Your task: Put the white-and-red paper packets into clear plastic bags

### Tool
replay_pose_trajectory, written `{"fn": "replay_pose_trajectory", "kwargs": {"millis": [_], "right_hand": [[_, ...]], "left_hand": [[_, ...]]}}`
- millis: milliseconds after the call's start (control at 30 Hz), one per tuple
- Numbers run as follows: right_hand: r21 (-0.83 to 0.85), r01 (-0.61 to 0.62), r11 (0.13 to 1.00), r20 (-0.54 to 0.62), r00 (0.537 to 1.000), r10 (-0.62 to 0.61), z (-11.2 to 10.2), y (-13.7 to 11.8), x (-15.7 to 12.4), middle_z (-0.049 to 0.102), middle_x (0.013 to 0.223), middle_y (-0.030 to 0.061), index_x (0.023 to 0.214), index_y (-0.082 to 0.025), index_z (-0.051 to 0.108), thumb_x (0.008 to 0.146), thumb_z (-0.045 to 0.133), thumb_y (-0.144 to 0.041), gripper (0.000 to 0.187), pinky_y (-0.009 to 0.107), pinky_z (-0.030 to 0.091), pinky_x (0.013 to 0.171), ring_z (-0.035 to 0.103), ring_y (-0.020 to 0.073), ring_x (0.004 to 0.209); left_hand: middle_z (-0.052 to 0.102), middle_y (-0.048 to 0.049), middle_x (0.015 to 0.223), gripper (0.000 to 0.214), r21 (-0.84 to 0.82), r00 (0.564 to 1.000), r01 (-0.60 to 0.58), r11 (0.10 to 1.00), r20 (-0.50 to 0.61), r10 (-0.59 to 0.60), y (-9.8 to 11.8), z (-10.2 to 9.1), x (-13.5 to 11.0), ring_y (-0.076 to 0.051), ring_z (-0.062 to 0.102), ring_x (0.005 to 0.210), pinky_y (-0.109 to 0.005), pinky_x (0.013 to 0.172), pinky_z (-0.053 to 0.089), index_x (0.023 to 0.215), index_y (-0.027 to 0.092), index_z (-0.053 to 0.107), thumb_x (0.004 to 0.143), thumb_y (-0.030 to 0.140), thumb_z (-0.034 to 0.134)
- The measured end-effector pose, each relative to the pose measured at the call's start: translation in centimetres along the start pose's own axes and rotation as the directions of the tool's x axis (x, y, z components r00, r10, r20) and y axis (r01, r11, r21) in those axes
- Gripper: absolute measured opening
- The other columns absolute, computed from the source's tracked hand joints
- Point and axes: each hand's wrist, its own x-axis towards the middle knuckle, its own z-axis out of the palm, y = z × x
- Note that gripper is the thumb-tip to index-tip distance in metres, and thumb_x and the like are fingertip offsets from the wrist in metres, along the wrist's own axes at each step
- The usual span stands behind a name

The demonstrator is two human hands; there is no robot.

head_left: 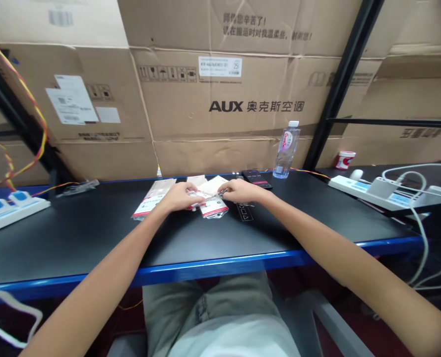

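Note:
My left hand (177, 196) and my right hand (240, 191) meet over the middle of the black bench top (94, 233). Between their fingers they pinch a small shiny plastic packet (201, 197), partly hidden by the fingers. Just below my right hand lies a white packet with a red edge (213, 207). A similar red-edged packet (153, 198) lies left of my left hand. Pale beige packaging (212, 185) sits behind the hands. A black card with white marks (245, 213) lies under my right wrist's side.
A black phone (257, 178) and a water bottle (286, 149) stand at the bench's back edge, against large cardboard boxes (220, 99). White power strips lie at left (8, 210) and right (376, 191). Loose cables and a black upright frame post (341, 84) are nearby.

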Motion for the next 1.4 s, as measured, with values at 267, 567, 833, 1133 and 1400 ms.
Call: {"fn": "replay_pose_trajectory", "kwargs": {"millis": [267, 567, 833, 1133, 1400], "right_hand": [[-0.026, -0.005, 1.0, -0.02, 1.0, 0.004, 0.2, 0.6, 0.3, 0.076, 0.093, 0.0041, 0.113, -0.021, 0.074, 0.084, 0.055, -0.023, 0.035, 0.021, 0.047, 0.07, 0.067, 0.0163, 0.074], [0.123, -0.017, 0.992, -0.118, 0.992, 0.032, -0.3, 0.1, 0.2, 0.073, 0.085, 0.0013, 0.108, -0.018, 0.074, 0.082, 0.052, -0.022, 0.034, 0.02, 0.042, 0.064, 0.062, 0.0135, 0.069], [0.21, 0.035, 0.977, -0.145, 0.989, -0.004, -0.5, -1.1, -0.3, 0.069, 0.073, 0.0017, 0.103, -0.015, 0.074, 0.078, 0.055, -0.017, 0.031, 0.022, 0.042, 0.063, 0.059, 0.0135, 0.066], [0.716, -0.026, 0.697, -0.057, 0.994, 0.096, -0.5, -1.1, -0.1, 0.067, 0.075, 0.004, 0.096, -0.013, 0.07, 0.075, 0.064, -0.015, 0.023, 0.021, 0.048, 0.055, 0.056, 0.0109, 0.06], [0.796, 0.015, 0.604, -0.116, 0.985, 0.129, -0.9, -1.3, -0.2, 0.062, 0.07, 0.0028, 0.089, -0.013, 0.07, 0.074, 0.066, -0.014, 0.016, 0.02, 0.043, 0.047, 0.051, 0.0089, 0.055]], "left_hand": [[0.074, -0.0068, 0.098, 0.043, 0.005, 0.997, 0.046, 0.999, -0.067, -0.046, 0.5, -0.5, -0.2, -0.027, 0.066, 0.091, -0.033, 0.079, 0.05, 0.089, 0.02, 0.073, 0.067, 0.056, 0.063], [0.075, -0.0068, 0.089, 0.035, 0.06, 0.975, 0.142, 0.988, -0.179, -0.129, 0.4, -1.4, -0.2, -0.027, 0.067, 0.085, -0.031, 0.074, 0.048, 0.078, 0.021, 0.07, 0.074, 0.053, 0.057], [0.074, -0.0095, 0.09, 0.033, 0.077, 0.908, 0.299, 0.951, -0.33, -0.259, 0.0, -1.8, -0.2, -0.03, 0.066, 0.088, -0.036, 0.077, 0.048, 0.079, 0.022, 0.068, 0.077, 0.052, 0.054], [0.07, -0.0096, 0.099, 0.036, 0.128, 0.906, 0.147, 0.981, -0.415, -0.082, 1.1, -1.0, -0.3, -0.028, 0.064, 0.092, -0.036, 0.084, 0.047, 0.084, 0.021, 0.066, 0.076, 0.054, 0.057], [0.069, -0.0097, 0.097, 0.033, 0.111, 0.884, 0.199, 0.974, -0.448, -0.129, 0.3, -1.6, -0.5, -0.029, 0.063, 0.091, -0.037, 0.082, 0.047, 0.083, 0.021, 0.065, 0.077, 0.052, 0.057]]}}
